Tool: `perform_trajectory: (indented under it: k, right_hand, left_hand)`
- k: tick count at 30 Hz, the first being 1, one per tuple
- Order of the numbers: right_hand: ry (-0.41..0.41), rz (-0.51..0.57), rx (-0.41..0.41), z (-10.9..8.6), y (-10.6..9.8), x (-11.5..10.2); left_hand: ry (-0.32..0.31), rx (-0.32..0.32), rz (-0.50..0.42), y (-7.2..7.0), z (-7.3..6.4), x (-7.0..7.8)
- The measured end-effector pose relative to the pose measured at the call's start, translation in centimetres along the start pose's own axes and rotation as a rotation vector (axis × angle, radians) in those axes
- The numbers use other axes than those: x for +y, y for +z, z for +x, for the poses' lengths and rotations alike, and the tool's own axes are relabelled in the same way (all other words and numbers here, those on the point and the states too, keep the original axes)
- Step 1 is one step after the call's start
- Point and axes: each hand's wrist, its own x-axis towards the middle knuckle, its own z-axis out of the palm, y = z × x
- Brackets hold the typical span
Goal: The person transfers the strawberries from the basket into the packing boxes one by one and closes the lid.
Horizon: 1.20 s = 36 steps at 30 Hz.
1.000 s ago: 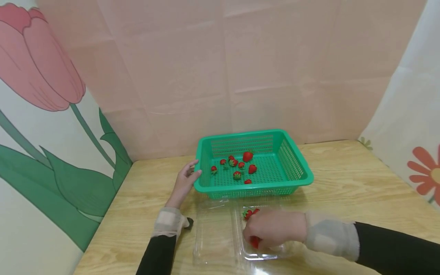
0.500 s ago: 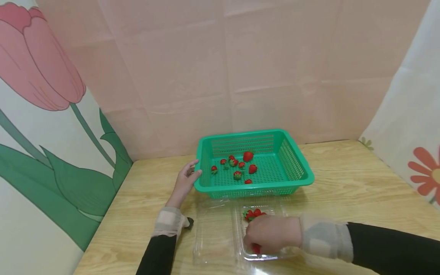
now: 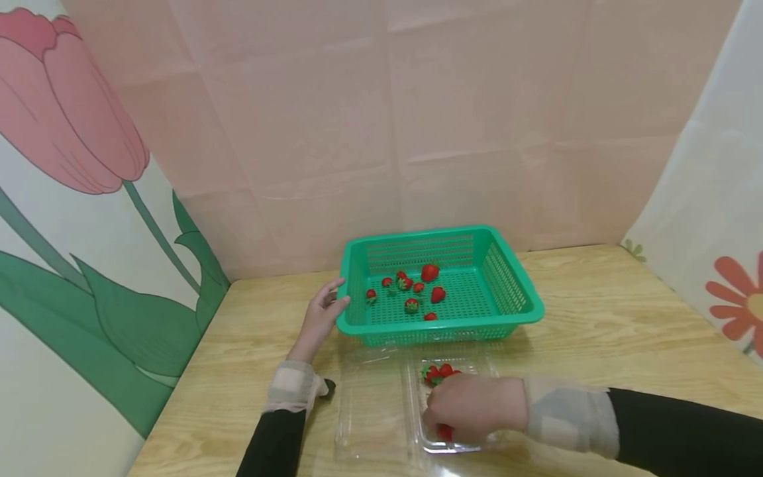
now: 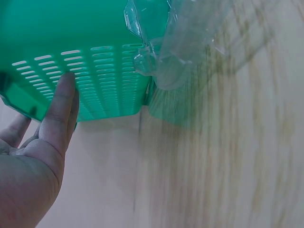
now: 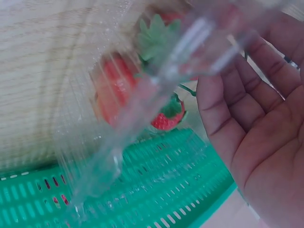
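Now kept the right hand (image 3: 461, 405) low over the near end of the clear box (image 3: 453, 448), set on the desk (image 3: 596, 311) just in front of the green basket (image 3: 477, 322). Barely shifted it from half a second ago; a full second ago, had it blurred and hiding more of the far end. Left more of a cluster of strawberries (image 3: 446, 370) in sight there, so judged the work in the box as advancing slightly, though unfinished. Saw a single strawberry (image 3: 444, 432) just below the right knuckles, but could not tell whether pinched or only touched, with fingertips out of clear sight. Rested the left hand (image 3: 320, 317) against the basket's left side, fingers spread and fairly straight, just as before. Saw loose strawberries (image 3: 438, 294) lying in the basket as a second ago, suggesting nothing newly taken out. Found the clear lid (image 3: 374, 414) lying flat beside the box.
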Motion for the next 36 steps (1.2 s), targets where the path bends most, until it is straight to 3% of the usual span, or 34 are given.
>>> perform_trajectory:
  k: [10, 18, 23, 30, 36]
  right_hand:
    - [0.031, 0.033, -0.005, -0.5, -1.7, 0.0]
    - [0.123, 0.090, -0.045, -0.9, -4.9, 0.3]
    - [0.158, 0.079, -0.023, -1.5, -7.0, 1.2]
    - [0.205, 0.175, 0.071, -2.6, -9.3, 4.1]
    - [0.294, 0.152, 0.169, -3.6, -10.1, 8.1]
  left_hand:
    - [0.007, 0.005, 0.016, 0.0, 0.2, -0.5]
    - [0.005, 0.002, 0.010, -0.1, 0.2, -0.2]
    - [0.001, -0.014, -0.002, -0.3, 0.2, -0.2]
    - [-0.005, -0.018, 0.000, -0.3, 0.1, -0.2]
    - [-0.003, -0.004, -0.010, -0.1, 0.2, -0.4]
